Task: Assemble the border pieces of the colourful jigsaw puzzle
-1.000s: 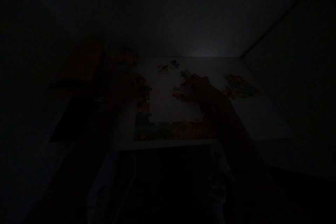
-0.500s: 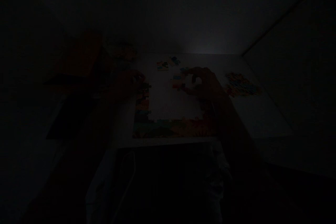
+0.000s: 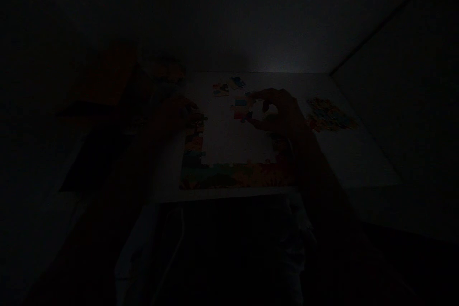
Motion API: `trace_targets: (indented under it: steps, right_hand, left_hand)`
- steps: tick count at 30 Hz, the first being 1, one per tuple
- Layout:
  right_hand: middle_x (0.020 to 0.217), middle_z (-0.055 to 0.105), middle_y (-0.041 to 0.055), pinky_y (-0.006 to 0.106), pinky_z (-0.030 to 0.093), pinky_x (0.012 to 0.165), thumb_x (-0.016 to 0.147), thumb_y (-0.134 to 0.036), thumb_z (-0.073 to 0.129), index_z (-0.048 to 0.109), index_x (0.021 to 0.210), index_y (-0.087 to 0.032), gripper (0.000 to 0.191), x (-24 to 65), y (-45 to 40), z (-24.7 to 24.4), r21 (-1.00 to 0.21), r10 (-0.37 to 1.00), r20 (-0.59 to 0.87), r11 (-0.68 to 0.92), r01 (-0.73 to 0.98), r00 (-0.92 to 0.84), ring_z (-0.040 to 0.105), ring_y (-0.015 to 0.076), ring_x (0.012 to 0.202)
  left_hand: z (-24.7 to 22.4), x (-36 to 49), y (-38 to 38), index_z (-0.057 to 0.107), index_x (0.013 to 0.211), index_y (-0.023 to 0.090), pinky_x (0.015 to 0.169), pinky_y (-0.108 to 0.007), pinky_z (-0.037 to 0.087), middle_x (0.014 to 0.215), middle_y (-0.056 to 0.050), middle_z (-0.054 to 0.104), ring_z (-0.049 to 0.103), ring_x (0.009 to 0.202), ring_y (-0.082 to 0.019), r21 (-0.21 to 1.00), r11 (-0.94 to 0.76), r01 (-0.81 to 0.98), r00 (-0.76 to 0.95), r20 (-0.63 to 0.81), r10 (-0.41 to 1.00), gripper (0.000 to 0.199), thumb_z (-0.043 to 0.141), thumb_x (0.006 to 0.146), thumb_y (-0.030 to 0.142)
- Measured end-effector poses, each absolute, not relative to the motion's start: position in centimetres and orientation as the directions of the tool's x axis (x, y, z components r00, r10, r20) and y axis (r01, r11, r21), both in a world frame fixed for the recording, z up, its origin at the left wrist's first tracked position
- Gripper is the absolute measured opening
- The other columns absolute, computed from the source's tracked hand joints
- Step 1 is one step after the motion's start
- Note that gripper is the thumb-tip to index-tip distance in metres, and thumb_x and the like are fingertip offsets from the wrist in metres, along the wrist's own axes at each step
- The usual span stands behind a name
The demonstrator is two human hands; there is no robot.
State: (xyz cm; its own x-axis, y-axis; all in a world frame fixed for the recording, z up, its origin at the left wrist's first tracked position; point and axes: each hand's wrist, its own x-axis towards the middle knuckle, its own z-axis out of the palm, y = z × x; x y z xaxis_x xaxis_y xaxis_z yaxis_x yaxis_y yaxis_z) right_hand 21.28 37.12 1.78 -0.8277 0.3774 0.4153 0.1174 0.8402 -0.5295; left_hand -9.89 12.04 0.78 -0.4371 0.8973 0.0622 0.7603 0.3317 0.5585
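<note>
"How are the right hand's (image 3: 285,111) fingers?"

"Thumb and index curve apart in a wide C, their tips gripping the right-hand corners of a flat, knobbed jigsaw piece (image 3: 241,106) in blue, beige and red."

"And the left hand (image 3: 172,114)?"

"Fingers bent, by the upper end of a dark, multicoloured jigsaw border (image 3: 194,143); too dim to tell whether they hold anything."

"Beyond the right fingertips?"

"Two loose beige-and-blue-green pieces (image 3: 221,90) on the white tabletop (image 3: 234,146)."
</note>
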Motion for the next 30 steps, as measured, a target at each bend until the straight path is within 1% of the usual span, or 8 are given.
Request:
trace_targets:
  steps: [5,9,12,15,18,20,24,30]
  right_hand:
    - [0.145,0.091,0.0044,0.074,0.064,0.121,0.086,-0.043,0.111,0.091,0.145,-0.048,0.063,21.3,37.4,1.9,-0.579,0.418,0.363,0.802,0.15,-0.833,0.087,0.0446,0.113]
    - [0.144,0.091,0.0051,0.075,0.065,0.119,0.085,-0.044,0.112,0.092,0.145,-0.049,0.064,21.3,37.3,1.8,-0.611,0.441,0.369,0.779,0.145,-0.818,0.087,0.0469,0.117]
    - [0.145,0.091,0.0059,0.074,0.066,0.116,0.084,-0.045,0.111,0.092,0.143,-0.047,0.062,21.4,37.1,1.8,-0.626,0.452,0.383,0.769,0.134,-0.806,0.086,0.0463,0.114]
    - [0.144,0.09,0.0073,0.073,0.068,0.111,0.085,-0.045,0.111,0.092,0.141,-0.045,0.059,21.4,36.9,2.0,-0.671,0.475,0.379,0.732,0.118,-0.794,0.086,0.046,0.113]
    - [0.145,0.09,0.0079,0.071,0.07,0.109,0.084,-0.045,0.111,0.093,0.14,-0.045,0.059,21.4,37.0,2.1,-0.696,0.483,0.359,0.709,0.116,-0.799,0.086,0.0463,0.115]
    - [0.146,0.09,0.007,0.072,0.071,0.108,0.084,-0.046,0.112,0.093,0.14,-0.046,0.059,21.4,37.0,2.2,-0.684,0.478,0.36,0.72,0.122,-0.802,0.087,0.0459,0.114]
    - [0.147,0.092,0.0051,0.073,0.072,0.11,0.085,-0.051,0.112,0.094,0.141,-0.047,0.06,21.4,37.1,2.2,-0.648,0.46,0.379,0.752,0.125,-0.803,0.087,0.0439,0.106]
    - [0.147,0.092,0.0063,0.071,0.073,0.104,0.092,-0.052,0.106,0.09,0.152,-0.046,0.062,21.5,37.5,1.2,-0.53,0.385,0.46,0.842,0.1,-0.8,0.087,0.0405,0.099]
  left_hand:
    - [0.7,-9.8,12.3,0.089,0.119,0.027,0.113,-0.045,0.065,0.134,-0.01,0.085,0.079,0.13,-0.035,0.533,0.348,0.771,-0.449,0.068,0.891,0.028,0.093,0.105,0.051]
    - [0.7,-9.8,12.3,0.09,0.122,0.026,0.119,-0.05,0.065,0.137,-0.011,0.086,0.079,0.131,-0.036,0.518,0.356,0.778,-0.454,0.071,0.888,0.03,0.089,0.109,0.053]
    - [0.9,-9.7,11.9,0.09,0.13,0.025,0.122,-0.055,0.065,0.146,-0.013,0.086,0.079,0.132,-0.036,0.531,0.344,0.774,-0.445,0.07,0.893,0.035,0.087,0.111,0.054]
    - [1.2,-9.6,11.6,0.09,0.133,0.024,0.119,-0.052,0.066,0.145,-0.013,0.086,0.08,0.13,-0.036,0.566,0.323,0.759,-0.435,0.072,0.898,0.035,0.087,0.111,0.052]
    - [1.3,-9.5,11.5,0.09,0.13,0.027,0.111,-0.049,0.068,0.135,-0.011,0.087,0.08,0.124,-0.036,0.561,0.371,0.74,-0.487,0.067,0.871,0.034,0.092,0.107,0.052]
    - [1.3,-9.5,11.5,0.09,0.13,0.029,0.108,-0.047,0.067,0.132,-0.009,0.087,0.08,0.123,-0.035,0.558,0.38,0.738,-0.494,0.063,0.867,0.034,0.092,0.106,0.053]
    - [1.2,-9.8,11.6,0.09,0.128,0.029,0.107,-0.045,0.067,0.136,-0.009,0.088,0.081,0.124,-0.034,0.566,0.358,0.743,-0.466,0.053,0.883,0.03,0.086,0.109,0.052]
    - [1.1,-10.1,11.5,0.088,0.131,0.025,0.111,-0.047,0.066,0.141,-0.012,0.087,0.081,0.127,-0.035,0.549,0.336,0.765,-0.441,0.066,0.895,0.034,0.081,0.114,0.053]
